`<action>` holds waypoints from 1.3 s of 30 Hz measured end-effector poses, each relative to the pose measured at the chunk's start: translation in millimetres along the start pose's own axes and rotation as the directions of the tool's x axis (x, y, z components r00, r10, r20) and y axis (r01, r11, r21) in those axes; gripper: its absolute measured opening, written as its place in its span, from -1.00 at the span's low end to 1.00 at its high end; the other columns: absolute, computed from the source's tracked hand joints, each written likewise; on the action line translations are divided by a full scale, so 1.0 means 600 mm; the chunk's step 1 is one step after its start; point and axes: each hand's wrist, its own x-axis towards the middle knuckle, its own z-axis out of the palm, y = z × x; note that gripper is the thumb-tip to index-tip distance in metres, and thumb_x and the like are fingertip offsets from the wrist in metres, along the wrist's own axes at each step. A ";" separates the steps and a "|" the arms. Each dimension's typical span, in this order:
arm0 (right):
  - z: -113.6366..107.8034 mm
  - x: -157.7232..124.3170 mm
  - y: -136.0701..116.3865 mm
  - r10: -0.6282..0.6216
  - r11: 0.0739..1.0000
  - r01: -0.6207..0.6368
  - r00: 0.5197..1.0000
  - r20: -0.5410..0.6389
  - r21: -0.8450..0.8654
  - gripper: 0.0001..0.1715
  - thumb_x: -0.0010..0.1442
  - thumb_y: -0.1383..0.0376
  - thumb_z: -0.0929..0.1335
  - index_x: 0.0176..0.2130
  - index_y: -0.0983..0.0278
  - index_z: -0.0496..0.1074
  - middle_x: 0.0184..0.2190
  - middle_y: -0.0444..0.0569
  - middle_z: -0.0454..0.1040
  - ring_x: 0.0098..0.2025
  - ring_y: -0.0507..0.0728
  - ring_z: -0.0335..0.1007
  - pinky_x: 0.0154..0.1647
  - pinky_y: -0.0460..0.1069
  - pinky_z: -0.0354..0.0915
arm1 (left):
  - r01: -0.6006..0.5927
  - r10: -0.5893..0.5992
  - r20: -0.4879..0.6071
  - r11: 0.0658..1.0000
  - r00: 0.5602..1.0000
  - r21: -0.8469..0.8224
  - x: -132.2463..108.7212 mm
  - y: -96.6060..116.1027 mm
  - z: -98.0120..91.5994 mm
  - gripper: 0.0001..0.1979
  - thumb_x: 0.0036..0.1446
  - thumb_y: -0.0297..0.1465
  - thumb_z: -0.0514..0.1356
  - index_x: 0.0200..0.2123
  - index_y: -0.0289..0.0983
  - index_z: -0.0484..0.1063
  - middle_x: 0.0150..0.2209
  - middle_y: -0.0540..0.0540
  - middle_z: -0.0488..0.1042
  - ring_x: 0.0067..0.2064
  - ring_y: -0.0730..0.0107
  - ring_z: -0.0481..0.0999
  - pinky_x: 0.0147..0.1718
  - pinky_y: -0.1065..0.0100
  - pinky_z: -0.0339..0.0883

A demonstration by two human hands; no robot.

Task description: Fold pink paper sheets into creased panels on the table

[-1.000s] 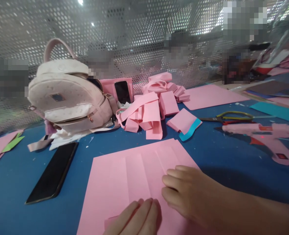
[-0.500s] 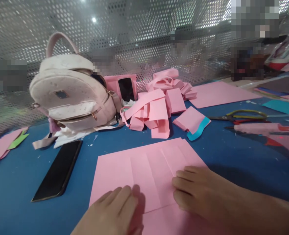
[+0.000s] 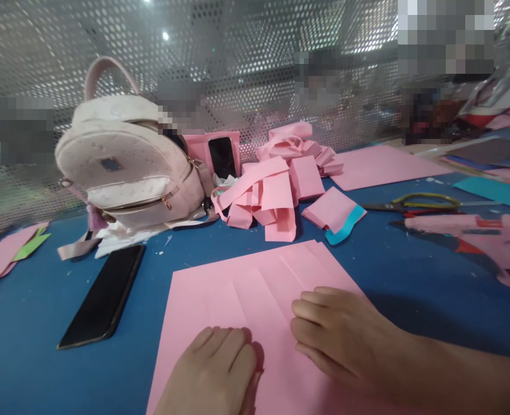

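Note:
A large pink paper sheet point(image 3: 220, 288) lies in front of me, with several crease lines across its upper half. My left hand point(image 3: 216, 369) is over its lower left part, fingers curled and pressed together on the pink paper. On the right, my right hand point(image 3: 337, 334) rests on the same paper, its fingers also curled down against it. Both fingertips and thumbs are mostly hidden, so how the paper sits in the fingers cannot be made out.
Left of the sheet lies a black phone point(image 3: 103, 297), with a pale backpack point(image 3: 129, 155) behind it. Cut pink paper pieces point(image 3: 276, 184) are heaped beyond the sheet. Scissors point(image 3: 428, 202) and a pink glue gun point(image 3: 475, 230) are at right. A perforated metal screen point(image 3: 246, 75) stands behind.
My left hand has shifted right and my right hand slightly left, closer together. The paper edge that showed between them no longer shows. The view has turned slightly.

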 end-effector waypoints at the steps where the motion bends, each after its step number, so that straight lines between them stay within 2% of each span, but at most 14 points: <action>1: 0.000 0.000 -0.001 0.016 1.000 -0.016 1.000 -0.005 0.021 -0.83 0.32 0.39 0.26 -0.35 0.22 0.28 -0.38 -0.14 0.39 -0.36 0.12 0.18 -0.26 0.05 0.05 | -0.007 0.006 0.010 0.999 1.000 0.053 0.000 0.000 -0.004 -0.81 0.23 -0.56 -0.03 -0.34 -0.20 0.29 -0.43 -0.02 0.45 -0.47 0.26 0.41 -0.44 0.24 0.21; 4: -0.001 0.000 0.000 0.029 0.999 -0.028 1.000 -0.006 0.047 -0.81 0.35 0.37 0.23 -0.35 0.22 0.27 -0.39 -0.14 0.38 -0.37 0.11 0.17 -0.28 0.05 0.03 | -0.033 0.031 0.019 0.991 0.999 0.130 0.003 -0.002 -0.010 -0.82 0.20 -0.60 0.02 -0.35 -0.22 0.30 -0.46 -0.01 0.44 -0.48 0.27 0.42 -0.45 0.26 0.21; 8: 0.002 0.000 0.001 0.045 0.997 -0.044 0.999 -0.006 0.066 -0.82 0.34 0.35 0.24 -0.35 0.21 0.27 -0.39 -0.14 0.38 -0.37 0.12 0.18 -0.30 0.05 0.02 | -0.027 0.034 -0.062 0.993 0.998 0.112 0.005 -0.001 -0.006 -0.78 0.20 -0.59 0.00 -0.43 -0.22 0.29 -0.52 -0.02 0.39 -0.53 0.29 0.38 -0.51 0.27 0.16; 12: 0.004 0.003 -0.001 0.045 0.998 -0.044 0.999 -0.021 0.050 -0.82 0.33 0.38 0.25 -0.36 0.21 0.28 -0.40 -0.13 0.39 -0.38 0.12 0.19 -0.31 0.05 0.02 | -0.044 0.038 0.040 0.989 0.998 0.143 0.004 0.000 -0.008 -0.78 0.16 -0.62 0.04 -0.46 -0.24 0.32 -0.52 -0.02 0.39 -0.52 0.31 0.40 -0.50 0.29 0.20; 15: 0.005 0.005 -0.003 0.049 0.999 -0.048 0.997 -0.054 0.025 -0.81 0.31 0.38 0.26 -0.37 0.21 0.27 -0.42 -0.14 0.38 -0.40 0.12 0.18 -0.33 0.05 0.01 | -0.037 0.042 -0.022 0.979 0.999 0.200 0.006 0.001 -0.014 -0.74 0.16 -0.63 0.00 -0.50 -0.25 0.32 -0.57 -0.03 0.36 -0.55 0.30 0.38 -0.54 0.28 0.15; 17: 0.006 0.005 -0.004 0.054 0.998 -0.053 0.996 -0.071 0.016 -0.82 0.30 0.38 0.26 -0.37 0.21 0.27 -0.42 -0.15 0.38 -0.40 0.12 0.18 -0.32 0.05 0.01 | -0.063 0.072 -0.026 0.967 0.997 0.247 0.011 0.004 -0.021 -0.74 0.19 -0.61 -0.02 -0.43 -0.27 0.38 -0.50 -0.06 0.44 -0.51 0.28 0.42 -0.50 0.26 0.19; 20: 0.010 0.003 -0.005 0.063 0.998 -0.061 0.994 -0.088 0.025 -0.85 0.29 0.38 0.27 -0.35 0.20 0.28 -0.39 -0.15 0.39 -0.38 0.13 0.19 -0.30 0.05 0.02 | -0.171 0.170 0.027 0.945 0.985 0.279 0.017 0.010 -0.027 -0.72 0.28 -0.52 0.01 -0.13 -0.18 0.48 -0.22 -0.05 0.57 -0.30 0.23 0.50 -0.30 0.20 0.28; 22: 0.013 0.000 -0.005 0.073 0.997 -0.070 0.992 -0.104 0.033 -0.86 0.30 0.37 0.27 -0.34 0.20 0.28 -0.38 -0.14 0.40 -0.37 0.13 0.20 -0.28 0.05 0.04 | -0.210 0.228 -0.039 0.943 0.973 0.256 0.017 0.014 -0.024 -0.68 0.34 -0.47 0.02 -0.01 -0.05 0.48 -0.14 0.02 0.57 -0.20 0.25 0.49 -0.17 0.19 0.26; 26: 0.010 -0.004 -0.001 0.093 0.995 -0.089 0.990 -0.104 0.041 -0.84 0.33 0.31 0.27 -0.34 0.22 0.29 -0.37 -0.11 0.41 -0.34 0.13 0.22 -0.25 0.04 0.07 | -0.204 0.224 -0.137 0.967 0.965 0.151 0.003 0.015 -0.003 -0.67 0.42 -0.42 -0.01 0.01 -0.02 0.52 -0.08 0.08 0.56 -0.08 0.32 0.46 -0.04 0.21 0.23; 32: -0.008 -0.003 0.021 0.110 0.991 -0.110 0.994 0.013 0.082 -0.75 0.35 0.35 0.25 -0.41 0.23 0.28 -0.44 -0.15 0.37 -0.42 0.08 0.18 -0.34 0.01 0.06 | -0.255 0.269 -0.117 0.959 0.956 0.124 -0.006 0.005 0.010 -0.69 0.44 -0.35 0.00 0.05 -0.02 0.50 0.12 0.14 0.49 0.13 0.32 0.41 0.08 0.23 0.25; 35: -0.007 -0.004 0.027 0.111 0.991 -0.112 0.994 0.010 0.072 -0.74 0.33 0.40 0.24 -0.42 0.23 0.28 -0.46 -0.16 0.36 -0.44 0.08 0.17 -0.38 0.00 0.04 | -0.283 0.304 -0.132 0.946 0.943 0.157 0.005 0.005 0.006 -0.70 0.42 -0.41 0.03 -0.02 -0.04 0.54 0.14 0.17 0.47 0.13 0.38 0.41 0.08 0.29 0.30; 39: 0.002 -0.007 0.026 0.104 0.994 -0.102 0.994 -0.042 0.033 -0.74 0.33 0.44 0.23 -0.41 0.22 0.26 -0.46 -0.17 0.37 -0.45 0.08 0.20 -0.38 0.00 0.04 | -0.323 0.352 -0.131 0.925 0.927 0.201 0.022 0.005 -0.006 -0.71 0.40 -0.41 0.06 -0.09 -0.02 0.58 0.04 0.22 0.53 0.07 0.44 0.45 0.11 0.32 0.28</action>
